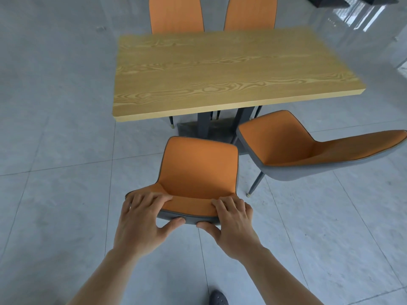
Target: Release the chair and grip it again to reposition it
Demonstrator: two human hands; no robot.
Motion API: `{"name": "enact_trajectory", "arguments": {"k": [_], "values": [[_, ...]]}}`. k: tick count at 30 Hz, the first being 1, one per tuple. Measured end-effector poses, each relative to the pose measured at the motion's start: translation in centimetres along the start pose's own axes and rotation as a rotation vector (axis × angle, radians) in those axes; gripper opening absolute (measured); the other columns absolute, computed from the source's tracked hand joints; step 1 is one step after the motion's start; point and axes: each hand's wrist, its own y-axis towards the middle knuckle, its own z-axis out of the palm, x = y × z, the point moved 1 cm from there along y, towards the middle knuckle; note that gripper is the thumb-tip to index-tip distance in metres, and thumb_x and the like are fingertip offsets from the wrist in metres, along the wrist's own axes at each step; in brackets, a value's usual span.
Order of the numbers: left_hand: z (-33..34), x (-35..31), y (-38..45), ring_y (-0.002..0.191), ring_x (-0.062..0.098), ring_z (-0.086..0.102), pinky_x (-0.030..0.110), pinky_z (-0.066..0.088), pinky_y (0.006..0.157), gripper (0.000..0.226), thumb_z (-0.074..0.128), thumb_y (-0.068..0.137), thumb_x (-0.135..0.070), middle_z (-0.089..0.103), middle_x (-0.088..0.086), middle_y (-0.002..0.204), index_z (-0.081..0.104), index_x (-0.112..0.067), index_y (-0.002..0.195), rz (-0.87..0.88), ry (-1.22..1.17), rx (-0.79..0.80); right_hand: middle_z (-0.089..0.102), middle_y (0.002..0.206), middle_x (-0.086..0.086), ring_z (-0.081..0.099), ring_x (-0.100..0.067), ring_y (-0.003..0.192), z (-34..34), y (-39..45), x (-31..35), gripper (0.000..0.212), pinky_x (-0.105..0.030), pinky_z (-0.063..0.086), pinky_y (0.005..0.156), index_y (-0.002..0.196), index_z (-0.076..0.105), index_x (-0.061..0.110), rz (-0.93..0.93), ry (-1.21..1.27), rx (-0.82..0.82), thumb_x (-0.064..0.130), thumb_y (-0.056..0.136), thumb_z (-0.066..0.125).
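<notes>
Fingers of the left hand (141, 219) and right hand (231, 223) are curling over the backrest top of the orange chair (198, 170) standing before the table (220, 69), likely stiff, fairly light, best gripped there

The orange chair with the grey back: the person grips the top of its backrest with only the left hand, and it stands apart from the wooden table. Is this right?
Not quite. The head view shows both hands gripping the backrest top of the orange chair with the grey back: the left hand and the right hand, fingers curled over the edge. It does stand apart from the wooden table.
</notes>
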Motion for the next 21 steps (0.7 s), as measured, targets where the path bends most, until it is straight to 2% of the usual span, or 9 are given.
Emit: {"name": "enact_trajectory", "arguments": {"k": [10,16,21], "values": [[0.3,-0.4,6.0,0.118,0.020,0.053,0.042,0.037,0.106,0.063,0.040,0.084,-0.085,0.061,-0.016,0.121,0.061,-0.037,0.119,-0.030,-0.007,-0.045,0.058,0.128,0.001,0.045,-0.035,0.127,-1.9,6.9,-2.2,0.094,-0.059,0.031,0.110,0.130,0.056,0.025,-0.045,-0.015,0.047,0.093,0.083,0.012],[0.7,-0.3,8.3,0.117,0.019,0.052,0.042,0.036,0.107,0.063,0.042,0.084,-0.086,0.060,-0.016,0.120,0.063,-0.037,0.118,-0.042,-0.022,-0.070,0.056,0.132,0.005,0.043,-0.031,0.128,-2.5,9.6,-3.2,0.094,-0.054,0.032,0.110,0.133,0.054,0.027,-0.074,-0.042,0.056,0.094,0.083,0.012],[0.7,0.1,10.9,0.118,0.019,0.053,0.041,0.036,0.108,0.067,0.037,0.083,-0.089,0.061,-0.016,0.117,0.063,-0.038,0.117,-0.047,-0.026,-0.053,0.046,0.142,0.007,0.031,-0.030,0.136,-3.9,12.4,-3.2,0.103,-0.049,0.023,0.116,0.144,0.045,0.029,-0.040,-0.083,0.132,0.095,0.074,0.008]]}}
